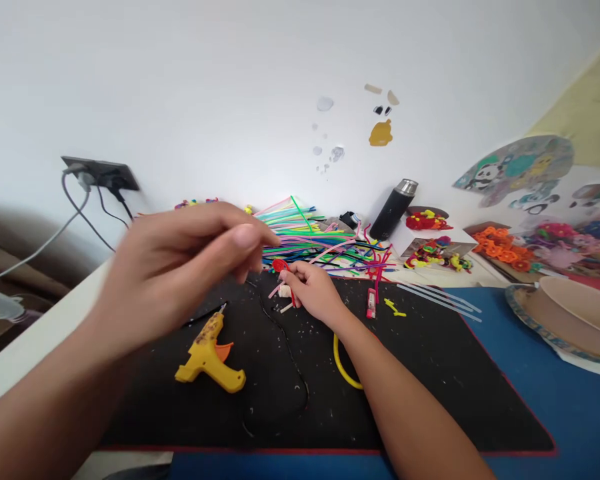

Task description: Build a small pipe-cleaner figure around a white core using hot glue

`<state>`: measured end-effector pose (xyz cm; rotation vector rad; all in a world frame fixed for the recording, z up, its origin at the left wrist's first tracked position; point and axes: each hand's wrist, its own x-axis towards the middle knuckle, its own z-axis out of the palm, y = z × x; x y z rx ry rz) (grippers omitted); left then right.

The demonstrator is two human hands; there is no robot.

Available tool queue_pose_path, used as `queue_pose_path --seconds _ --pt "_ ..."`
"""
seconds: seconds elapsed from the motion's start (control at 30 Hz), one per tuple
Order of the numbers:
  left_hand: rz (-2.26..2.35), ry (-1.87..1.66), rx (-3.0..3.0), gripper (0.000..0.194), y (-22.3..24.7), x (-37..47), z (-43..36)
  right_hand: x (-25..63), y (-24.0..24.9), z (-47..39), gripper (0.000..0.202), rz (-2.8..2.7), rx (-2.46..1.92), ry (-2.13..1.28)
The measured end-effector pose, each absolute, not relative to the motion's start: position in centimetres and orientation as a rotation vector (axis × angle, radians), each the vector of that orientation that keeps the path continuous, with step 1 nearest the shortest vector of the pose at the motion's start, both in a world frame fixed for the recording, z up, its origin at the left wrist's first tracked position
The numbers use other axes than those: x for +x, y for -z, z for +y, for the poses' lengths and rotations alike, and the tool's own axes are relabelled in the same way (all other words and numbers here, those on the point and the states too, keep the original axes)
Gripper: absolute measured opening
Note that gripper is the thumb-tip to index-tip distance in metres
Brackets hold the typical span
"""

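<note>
My left hand (195, 257) is raised in the near left of the view, its fingers curled and the thumb against the index finger. Whatever lies in that pinch, if anything, cannot be made out. Lower and farther off, my right hand (316, 290) pinches a red pipe cleaner (280, 265) that shows a small rounded coil at its top. A pale cream piece (285, 291) and a pink strand sit just left of those fingers. Below my left hand a yellow glue gun (210, 357) with an orange trigger lies on the black mat (290, 413).
A pile of coloured pipe cleaners (310, 243) lies along the wall. Behind my right hand stands a black flask (394, 208), beside a white box (450, 233) with colourful pieces. A yellow ring (345, 373) is partly under my right forearm. A black cord (285, 333) crosses the mat.
</note>
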<state>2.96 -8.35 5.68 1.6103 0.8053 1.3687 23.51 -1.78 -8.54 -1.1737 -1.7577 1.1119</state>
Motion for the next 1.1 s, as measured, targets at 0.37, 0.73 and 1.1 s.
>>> queue_pose_path --seconds 0.37,0.73,1.1 --pt "1.238 -0.510 2.333 0.033 -1.3 2.3 -1.0 23.1 7.8 -2.2 0.028 -1.649 -1.051 -1.343" --pt "1.239 -0.426 2.226 0.030 0.3 2.2 0.2 23.0 8.5 -2.3 0.028 -1.709 -1.035 -1.314" --pt "1.190 -0.389 2.103 0.037 -0.2 2.1 0.3 23.1 7.8 -2.4 0.027 -1.635 -1.055 -1.304"
